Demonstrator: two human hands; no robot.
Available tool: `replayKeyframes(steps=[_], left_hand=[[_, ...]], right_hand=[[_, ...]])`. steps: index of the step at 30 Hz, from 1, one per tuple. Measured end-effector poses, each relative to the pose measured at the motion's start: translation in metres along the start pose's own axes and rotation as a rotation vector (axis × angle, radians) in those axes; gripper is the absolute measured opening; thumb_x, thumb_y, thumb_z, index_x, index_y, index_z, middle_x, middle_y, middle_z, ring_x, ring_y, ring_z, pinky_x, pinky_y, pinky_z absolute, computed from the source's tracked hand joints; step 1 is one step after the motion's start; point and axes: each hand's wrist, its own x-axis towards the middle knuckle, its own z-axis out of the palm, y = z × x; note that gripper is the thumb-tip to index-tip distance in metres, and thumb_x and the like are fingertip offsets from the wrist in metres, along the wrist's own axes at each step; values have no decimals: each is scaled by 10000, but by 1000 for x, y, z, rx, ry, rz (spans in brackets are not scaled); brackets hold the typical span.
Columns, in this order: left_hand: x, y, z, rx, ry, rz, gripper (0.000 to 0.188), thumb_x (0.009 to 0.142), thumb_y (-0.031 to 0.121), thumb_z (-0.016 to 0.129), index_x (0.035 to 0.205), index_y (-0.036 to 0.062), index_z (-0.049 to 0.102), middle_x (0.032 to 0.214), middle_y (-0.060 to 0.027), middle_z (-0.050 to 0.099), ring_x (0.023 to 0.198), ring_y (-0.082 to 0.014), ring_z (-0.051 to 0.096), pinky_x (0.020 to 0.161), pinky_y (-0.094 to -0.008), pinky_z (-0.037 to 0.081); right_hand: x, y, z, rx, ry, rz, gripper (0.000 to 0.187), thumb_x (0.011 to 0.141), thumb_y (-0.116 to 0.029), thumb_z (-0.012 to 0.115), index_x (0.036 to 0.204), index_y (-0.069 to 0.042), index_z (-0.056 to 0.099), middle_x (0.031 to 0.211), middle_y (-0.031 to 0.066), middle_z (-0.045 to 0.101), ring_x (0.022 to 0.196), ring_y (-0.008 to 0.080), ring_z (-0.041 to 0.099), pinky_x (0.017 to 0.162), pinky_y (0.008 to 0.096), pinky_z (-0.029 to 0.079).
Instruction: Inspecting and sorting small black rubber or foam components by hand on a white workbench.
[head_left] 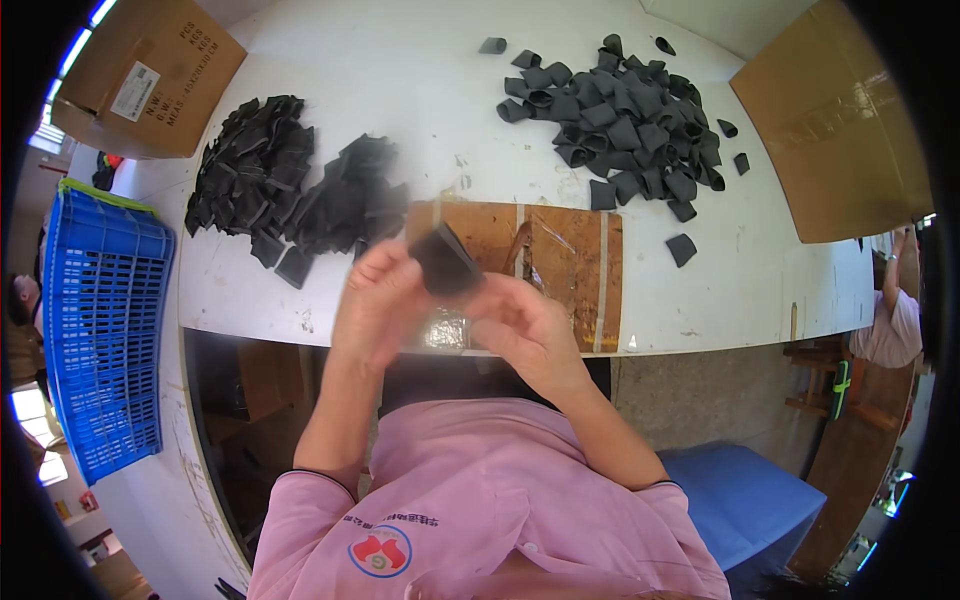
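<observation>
Both of my hands are raised over the near edge of a white table, with a dark grey fabric sleeve point(443, 262) between them. My left hand point(375, 295) pinches its left side, and my right hand point(527, 325) has fingers and thumb closed on its lower right side. The sleeve is slightly blurred, its upper edge tilted. Beneath it lies a flat brown cardboard sheet point(572, 255) with tape strips. A heap of flattened dark pieces point(250, 180) lies to the left. Farther right is a pile of similar short sleeves point(640, 120), many with their ends gaping.
An upright cardboard box point(150, 75) stands at the far left, another box point(835, 130) at the far right. A blue plastic crate point(105, 325) is beside the table's left edge. Blue sheeting point(740, 510) covers something at lower right. Another person point(888, 325) is at the right rim.
</observation>
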Motion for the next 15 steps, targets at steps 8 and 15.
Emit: replayKeyframes(steps=[8, 15], left_hand=[[-34, -22, 36, 241, 193, 129, 136, 810, 108, 554, 909, 18, 526, 760, -37, 549, 636, -88, 514, 544, -202, 412], [-32, -17, 42, 237, 155, 32, 86, 787, 94, 572, 778, 13, 545, 652, -35, 571, 552, -76, 521, 484, -183, 405]], right_hand=[[1, 1, 0, -687, 273, -645, 180, 580, -4, 655, 694, -39, 520, 606, 74, 442, 492, 204, 466, 426, 301, 369], [-7, 2, -5, -1026, 278, -845, 208, 566, -80, 666, 696, -42, 508, 616, 71, 440, 541, 231, 488, 460, 325, 393]])
